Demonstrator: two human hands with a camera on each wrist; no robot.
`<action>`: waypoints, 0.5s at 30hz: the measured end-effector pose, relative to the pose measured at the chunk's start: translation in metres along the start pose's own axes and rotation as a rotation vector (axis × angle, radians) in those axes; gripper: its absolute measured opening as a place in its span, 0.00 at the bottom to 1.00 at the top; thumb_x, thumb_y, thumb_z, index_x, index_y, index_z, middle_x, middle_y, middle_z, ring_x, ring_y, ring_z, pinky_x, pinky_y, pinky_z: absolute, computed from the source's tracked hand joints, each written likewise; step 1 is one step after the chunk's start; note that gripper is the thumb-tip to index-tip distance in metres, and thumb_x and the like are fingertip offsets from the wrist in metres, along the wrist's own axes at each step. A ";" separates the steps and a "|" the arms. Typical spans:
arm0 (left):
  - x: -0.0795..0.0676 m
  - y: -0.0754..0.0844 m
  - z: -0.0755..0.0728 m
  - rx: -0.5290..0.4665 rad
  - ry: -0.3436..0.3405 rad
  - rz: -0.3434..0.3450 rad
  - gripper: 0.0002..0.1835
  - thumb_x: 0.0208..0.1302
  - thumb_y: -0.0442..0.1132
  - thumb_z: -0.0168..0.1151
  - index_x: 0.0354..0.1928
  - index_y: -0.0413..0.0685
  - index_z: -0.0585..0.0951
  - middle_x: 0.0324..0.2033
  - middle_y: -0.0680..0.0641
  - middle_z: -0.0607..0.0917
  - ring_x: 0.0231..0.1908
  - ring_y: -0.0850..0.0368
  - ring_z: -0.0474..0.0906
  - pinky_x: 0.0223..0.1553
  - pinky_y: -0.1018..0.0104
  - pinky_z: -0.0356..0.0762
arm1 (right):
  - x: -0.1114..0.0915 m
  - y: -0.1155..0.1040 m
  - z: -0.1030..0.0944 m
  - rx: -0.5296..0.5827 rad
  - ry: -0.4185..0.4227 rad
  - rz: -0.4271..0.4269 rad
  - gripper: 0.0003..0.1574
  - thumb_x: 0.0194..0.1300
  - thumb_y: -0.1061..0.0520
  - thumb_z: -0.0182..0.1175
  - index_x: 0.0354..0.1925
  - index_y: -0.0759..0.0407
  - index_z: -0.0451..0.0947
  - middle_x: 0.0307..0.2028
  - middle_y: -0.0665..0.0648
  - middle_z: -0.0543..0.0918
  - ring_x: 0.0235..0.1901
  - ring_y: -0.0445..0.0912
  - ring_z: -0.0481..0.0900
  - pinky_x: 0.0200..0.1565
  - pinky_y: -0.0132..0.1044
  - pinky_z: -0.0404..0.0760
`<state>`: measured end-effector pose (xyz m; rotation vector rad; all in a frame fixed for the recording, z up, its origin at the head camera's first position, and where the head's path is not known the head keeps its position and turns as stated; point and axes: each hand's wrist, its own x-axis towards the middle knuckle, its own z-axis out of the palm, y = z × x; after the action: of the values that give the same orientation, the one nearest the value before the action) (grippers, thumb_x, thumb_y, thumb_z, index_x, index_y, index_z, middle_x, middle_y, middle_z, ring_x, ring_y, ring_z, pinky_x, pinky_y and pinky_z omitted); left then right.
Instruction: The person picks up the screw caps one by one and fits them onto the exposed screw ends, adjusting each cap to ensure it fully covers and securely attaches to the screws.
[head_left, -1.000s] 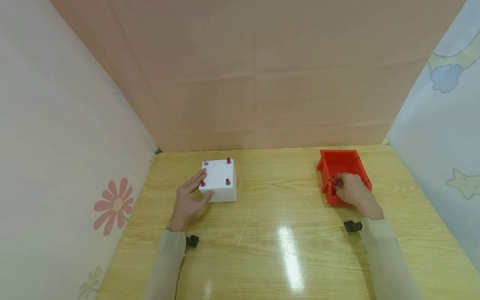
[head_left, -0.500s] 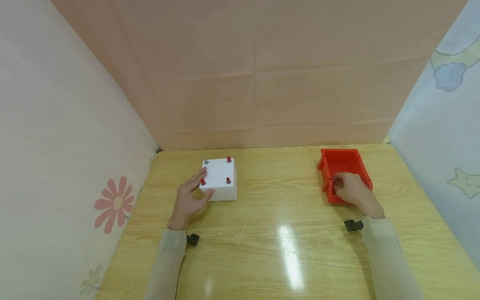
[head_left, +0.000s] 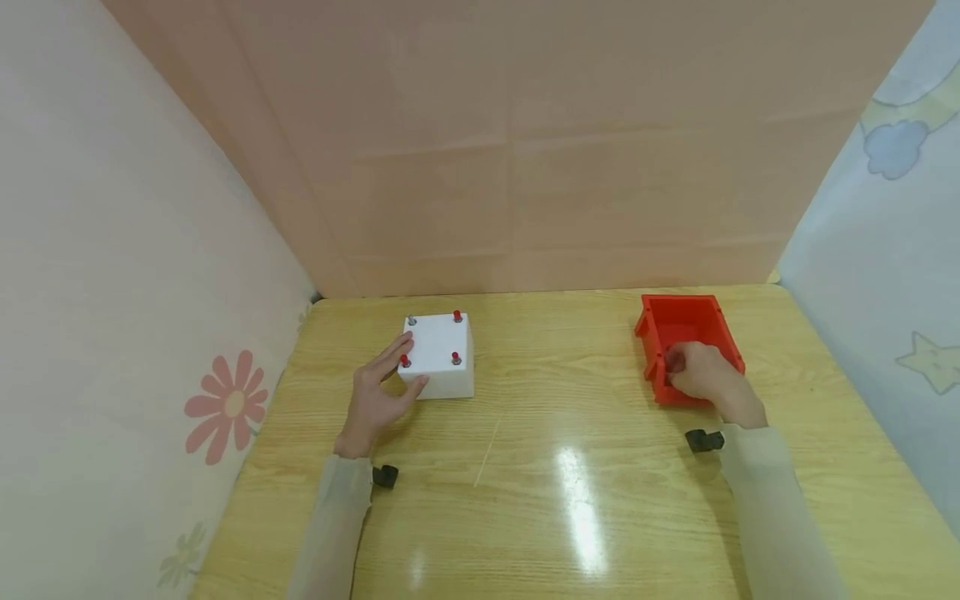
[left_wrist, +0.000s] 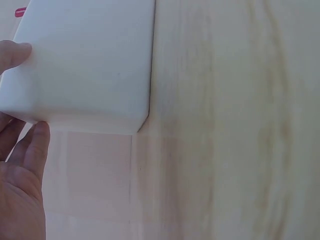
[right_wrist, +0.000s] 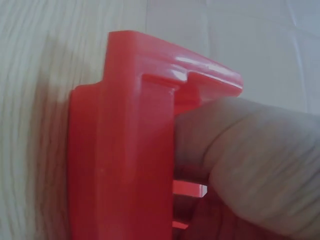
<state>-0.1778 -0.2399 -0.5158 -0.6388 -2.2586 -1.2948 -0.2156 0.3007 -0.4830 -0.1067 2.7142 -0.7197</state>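
A white box (head_left: 437, 357) stands on the table at left of centre. Metal posts rise from its top corners: three carry red caps (head_left: 457, 357), while the bare metal post (head_left: 412, 321) is at the back left. My left hand (head_left: 375, 404) grips the box's near left corner, thumb on the front face and fingers along the left side, as the box (left_wrist: 90, 65) shows in the left wrist view. My right hand (head_left: 705, 372) reaches into a red bin (head_left: 651, 346) with bent fingers. In the right wrist view the bin's wall (right_wrist: 135, 150) hides the fingertips and anything between them.
Both stand on a wooden table (head_left: 555, 400), with a wide gap between them. A brown panel (head_left: 510, 167) rises behind the table, and patterned walls (head_left: 97, 292) close in both sides. Small black wrist devices (head_left: 703, 441) hang by the sleeves.
The left hand and the white box keep their places. My right hand stays in the red bin, its fingers and wrist shifting only slightly.
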 end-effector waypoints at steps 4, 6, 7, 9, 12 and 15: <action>-0.001 -0.005 -0.001 -0.022 -0.012 -0.008 0.34 0.56 0.28 0.82 0.67 0.35 0.82 0.71 0.38 0.79 0.71 0.35 0.75 0.63 0.73 0.78 | -0.001 -0.003 -0.004 -0.010 -0.038 0.025 0.18 0.64 0.64 0.67 0.51 0.70 0.79 0.42 0.65 0.84 0.43 0.59 0.77 0.46 0.50 0.85; -0.001 -0.006 0.000 -0.027 -0.017 -0.013 0.34 0.58 0.29 0.81 0.68 0.36 0.82 0.72 0.39 0.79 0.72 0.36 0.74 0.63 0.73 0.78 | -0.002 -0.004 -0.007 -0.014 -0.056 0.034 0.18 0.64 0.63 0.68 0.50 0.70 0.79 0.41 0.64 0.83 0.44 0.60 0.77 0.46 0.51 0.85; -0.002 -0.006 0.000 -0.027 -0.019 -0.019 0.34 0.58 0.29 0.81 0.68 0.37 0.82 0.72 0.40 0.79 0.73 0.37 0.74 0.64 0.73 0.78 | -0.001 -0.004 -0.008 -0.022 -0.063 0.035 0.17 0.64 0.63 0.68 0.49 0.69 0.79 0.41 0.64 0.82 0.44 0.60 0.76 0.46 0.50 0.84; -0.002 -0.006 0.000 -0.029 -0.018 -0.020 0.34 0.58 0.30 0.81 0.68 0.37 0.81 0.72 0.40 0.79 0.73 0.37 0.74 0.64 0.73 0.78 | -0.001 -0.006 -0.011 -0.044 -0.087 0.054 0.14 0.64 0.62 0.68 0.45 0.67 0.77 0.38 0.62 0.79 0.43 0.59 0.75 0.43 0.47 0.83; -0.002 -0.006 0.000 -0.028 -0.013 -0.006 0.34 0.57 0.28 0.81 0.67 0.35 0.82 0.71 0.38 0.79 0.72 0.35 0.75 0.63 0.75 0.78 | 0.000 -0.009 -0.016 -0.082 -0.124 0.087 0.13 0.64 0.61 0.68 0.40 0.65 0.74 0.34 0.61 0.76 0.40 0.57 0.75 0.39 0.43 0.79; -0.002 -0.007 0.000 -0.020 -0.005 0.021 0.35 0.54 0.25 0.82 0.66 0.32 0.82 0.70 0.34 0.80 0.69 0.31 0.76 0.62 0.77 0.77 | 0.000 -0.013 -0.019 -0.135 -0.150 0.118 0.14 0.62 0.60 0.69 0.38 0.63 0.73 0.31 0.60 0.76 0.38 0.56 0.75 0.37 0.42 0.78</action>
<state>-0.1803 -0.2430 -0.5214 -0.6714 -2.2396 -1.3084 -0.2224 0.2986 -0.4608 -0.0298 2.5981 -0.4746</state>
